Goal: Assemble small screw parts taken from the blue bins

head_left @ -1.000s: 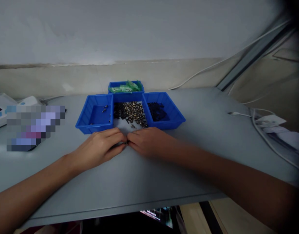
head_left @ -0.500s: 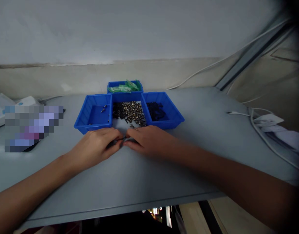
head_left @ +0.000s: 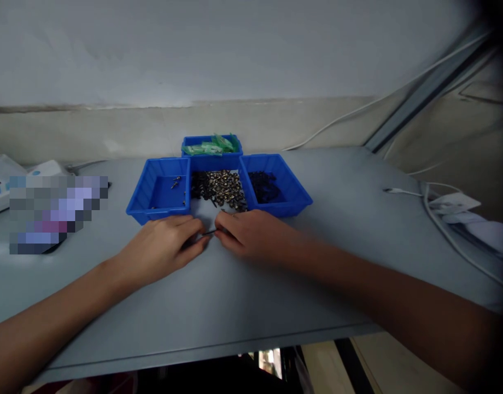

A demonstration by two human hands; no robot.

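Between my two hands runs a thin dark rod-like piece [head_left: 209,232], too small to name more exactly. My left hand [head_left: 167,238] pinches its left end between thumb and fingers. The right end is pinched by my right hand [head_left: 251,232]. Both hands hover low over the table, just in front of the bins. A heap of small brass-coloured and dark screw-like parts [head_left: 224,189] lies beyond my fingertips. In the left blue bin [head_left: 142,189] sit a few small metal pieces [head_left: 176,181]. Black small parts [head_left: 263,186] fill part of the right blue bin [head_left: 294,191].
Green plastic packets [head_left: 212,146] lie in a blue bin [head_left: 189,140] at the back. A phone-like object [head_left: 57,216], blurred out, and a white device [head_left: 1,180] are at the left. White cables [head_left: 444,235] and papers [head_left: 454,202] lie at the right of the grey table [head_left: 218,312].
My hands have drawn slightly apart, and more of the thin dark piece shows between them. The view has shifted a little; the bins stay in place.
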